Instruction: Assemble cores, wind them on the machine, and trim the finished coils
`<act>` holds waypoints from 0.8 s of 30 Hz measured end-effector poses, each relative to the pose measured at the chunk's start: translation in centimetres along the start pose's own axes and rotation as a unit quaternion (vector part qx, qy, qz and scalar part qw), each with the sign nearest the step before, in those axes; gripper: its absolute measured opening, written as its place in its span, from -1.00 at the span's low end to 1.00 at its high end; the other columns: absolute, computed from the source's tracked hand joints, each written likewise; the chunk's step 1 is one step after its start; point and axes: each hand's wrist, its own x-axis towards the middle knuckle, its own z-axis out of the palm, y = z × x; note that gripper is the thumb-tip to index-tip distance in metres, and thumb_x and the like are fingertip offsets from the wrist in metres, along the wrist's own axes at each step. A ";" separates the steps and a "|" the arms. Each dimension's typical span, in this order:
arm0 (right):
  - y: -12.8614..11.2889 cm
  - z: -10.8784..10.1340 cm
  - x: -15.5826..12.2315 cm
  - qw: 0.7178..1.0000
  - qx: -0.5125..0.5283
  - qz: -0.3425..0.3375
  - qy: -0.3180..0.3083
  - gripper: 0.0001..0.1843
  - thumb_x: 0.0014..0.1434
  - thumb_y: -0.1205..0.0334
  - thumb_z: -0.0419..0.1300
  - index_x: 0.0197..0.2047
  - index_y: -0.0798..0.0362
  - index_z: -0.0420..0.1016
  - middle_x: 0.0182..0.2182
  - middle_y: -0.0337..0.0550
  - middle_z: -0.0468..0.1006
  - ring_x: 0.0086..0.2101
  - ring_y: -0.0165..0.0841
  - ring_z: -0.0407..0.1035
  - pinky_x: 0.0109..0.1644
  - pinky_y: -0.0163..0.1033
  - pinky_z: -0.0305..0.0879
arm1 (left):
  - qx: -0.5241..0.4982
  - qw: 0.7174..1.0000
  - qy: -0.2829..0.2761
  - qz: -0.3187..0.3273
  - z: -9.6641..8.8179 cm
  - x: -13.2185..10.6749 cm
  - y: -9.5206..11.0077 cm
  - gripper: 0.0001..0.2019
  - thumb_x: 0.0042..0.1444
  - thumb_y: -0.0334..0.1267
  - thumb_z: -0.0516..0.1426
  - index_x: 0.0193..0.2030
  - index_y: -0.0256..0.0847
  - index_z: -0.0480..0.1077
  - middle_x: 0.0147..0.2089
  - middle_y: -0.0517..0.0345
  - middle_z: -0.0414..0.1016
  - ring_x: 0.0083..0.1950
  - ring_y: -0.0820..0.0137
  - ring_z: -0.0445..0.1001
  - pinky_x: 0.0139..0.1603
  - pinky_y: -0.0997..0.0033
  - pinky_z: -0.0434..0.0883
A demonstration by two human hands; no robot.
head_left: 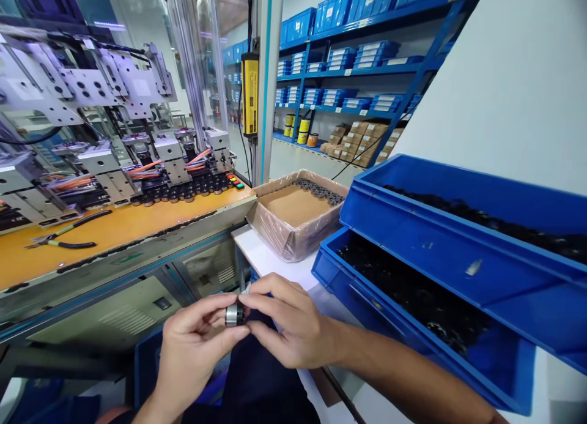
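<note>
Fingers of the left hand (190, 344) are pinched almost together in the head view, forefinger above and thumb below, gripping a short cylinder of silver metal with a black end (233, 315). It sits near the lower middle, between both hands. The right hand (293, 326) meets it from three o'clock, its forefinger and thumb closed on the black end, leaving just the cylinder's thickness between.

From the cylinder, at one o'clock, a brown cardboard box wrapped in clear plastic (316, 231) stands on a white counter (253, 250), with small dark round parts (316, 190) along its far side. At two o'clock lies a long blue plastic bin (422, 246); a second blue plastic bin (353, 295) sits below it at three o'clock. Both contain small black pieces (403, 283).

At ten o'clock, pliers with green-and-black handles (76, 245) lie on an orange-yellow counter (137, 228). Black round parts (188, 191) line that counter at eleven o'clock, before a white metal machine (105, 75).
</note>
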 end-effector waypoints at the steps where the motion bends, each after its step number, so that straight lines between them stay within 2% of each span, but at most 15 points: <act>1: 0.0 -0.1 0.0 1.000 -0.007 -0.003 0.001 -0.67 0.22 0.47 0.14 0.06 0.16 0.38 -0.26 -0.01 0.51 -0.26 -0.32 0.43 -0.23 -0.24 0.49 | -0.016 1.000 0.016 -0.007 0.2 -0.1 0.0 -0.70 -0.24 -0.41 0.44 -0.28 -0.12 0.66 -0.32 0.16 0.73 -0.33 0.30 0.69 -0.24 0.48 0.64; 4: 0.0 -0.4 0.2 0.999 -0.037 -0.028 0.008 -0.75 0.24 0.46 0.15 0.00 0.14 0.40 -0.28 -0.02 0.51 -0.28 -0.32 0.42 -0.23 -0.22 0.49 | -0.034 0.999 0.032 -0.017 0.5 -0.2 0.1 -0.69 -0.28 -0.41 0.46 -0.31 -0.10 0.66 -0.33 0.19 0.73 -0.36 0.36 0.68 -0.25 0.55 0.61; 8: 0.3 -0.7 0.3 0.997 -0.050 -0.061 -0.006 -0.80 0.25 0.40 0.21 -0.04 0.20 0.43 -0.30 0.02 0.53 -0.28 -0.29 0.43 -0.22 -0.19 0.50 | -0.029 0.999 -0.033 -0.026 0.0 0.1 0.2 -0.64 -0.30 -0.48 0.46 -0.28 -0.07 0.67 -0.36 0.22 0.73 -0.37 0.34 0.69 -0.29 0.55 0.62; 12: 0.5 -1.0 0.5 0.993 -0.071 -0.089 -0.021 -0.81 0.26 0.35 0.24 -0.07 0.24 0.46 -0.32 0.04 0.55 -0.30 -0.28 0.42 -0.25 -0.19 0.48 | -0.049 0.997 -0.048 -0.032 -0.5 0.4 0.3 -0.61 -0.31 -0.51 0.45 -0.28 -0.04 0.67 -0.38 0.22 0.72 -0.39 0.33 0.69 -0.31 0.52 0.62; 18: 0.4 -1.1 0.8 0.989 -0.098 -0.112 -0.022 -0.79 0.34 0.27 0.17 -0.11 0.28 0.47 -0.33 0.04 0.55 -0.30 -0.27 0.43 -0.27 -0.18 0.48 | -0.082 0.992 -0.094 -0.029 -0.6 0.7 0.5 -0.54 -0.33 -0.60 0.43 -0.28 0.01 0.68 -0.39 0.21 0.72 -0.43 0.36 0.68 -0.36 0.63 0.58; 24: 0.7 -1.1 0.2 0.964 -0.157 -0.216 -0.008 -0.77 0.29 0.32 0.18 -0.10 0.36 0.51 -0.40 -0.03 0.50 -0.37 -0.27 0.41 -0.40 -0.17 0.38 | -0.145 0.978 -0.130 -0.077 -0.8 0.5 0.1 -0.60 -0.29 -0.54 0.45 -0.28 -0.04 0.68 -0.41 0.19 0.71 -0.44 0.42 0.66 -0.38 0.70 0.55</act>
